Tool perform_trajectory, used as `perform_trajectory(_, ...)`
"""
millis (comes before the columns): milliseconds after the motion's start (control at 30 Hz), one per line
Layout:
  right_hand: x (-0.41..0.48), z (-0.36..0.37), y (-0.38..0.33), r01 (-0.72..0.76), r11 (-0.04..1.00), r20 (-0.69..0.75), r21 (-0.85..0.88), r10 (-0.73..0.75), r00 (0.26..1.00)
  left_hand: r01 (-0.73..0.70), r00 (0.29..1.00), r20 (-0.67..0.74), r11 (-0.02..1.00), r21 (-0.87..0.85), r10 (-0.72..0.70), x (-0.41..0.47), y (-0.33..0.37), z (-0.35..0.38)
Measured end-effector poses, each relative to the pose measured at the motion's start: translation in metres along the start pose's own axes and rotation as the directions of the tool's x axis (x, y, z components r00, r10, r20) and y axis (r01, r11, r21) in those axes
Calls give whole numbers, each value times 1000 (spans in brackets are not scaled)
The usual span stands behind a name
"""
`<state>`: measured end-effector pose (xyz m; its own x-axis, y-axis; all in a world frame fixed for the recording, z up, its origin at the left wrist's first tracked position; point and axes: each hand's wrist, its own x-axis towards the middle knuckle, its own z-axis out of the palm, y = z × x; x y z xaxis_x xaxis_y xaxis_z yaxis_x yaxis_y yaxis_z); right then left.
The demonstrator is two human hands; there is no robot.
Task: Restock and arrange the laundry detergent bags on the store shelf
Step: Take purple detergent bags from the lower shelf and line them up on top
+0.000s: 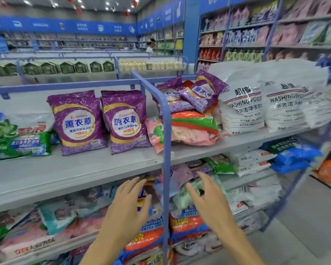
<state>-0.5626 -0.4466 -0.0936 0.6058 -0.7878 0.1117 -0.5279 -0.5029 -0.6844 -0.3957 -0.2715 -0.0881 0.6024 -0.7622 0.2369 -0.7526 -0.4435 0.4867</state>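
Note:
Two purple detergent bags (78,121) (127,123) stand upright side by side on the grey top shelf (65,173), left of the blue divider bar (166,131). Right of the bar lies a loose heap: small purple bags (191,94) on top of a red-green bag (193,121) and a pink bag (191,136). My left hand (128,209) and my right hand (208,201) are both raised in front of the shelf edge with fingers spread, holding nothing, one on each side of the bar.
A green-white bag (21,136) stands at the far left. Big white washing powder bags (243,100) fill the shelf's right end. Lower shelves hold mixed bags (187,222). Blue shelving and an aisle floor (313,226) lie to the right.

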Motion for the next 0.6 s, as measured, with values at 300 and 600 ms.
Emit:
perform_trajectory(300,58,-75,62,-1,994,-17,111,3,1000,-42,998,-53,998,-46,40,58,103,57)
perform_trajectory(600,130,-131,100,89,976,33,197,-97,995,45,982,-180,998,-44,-52,110,162,91)
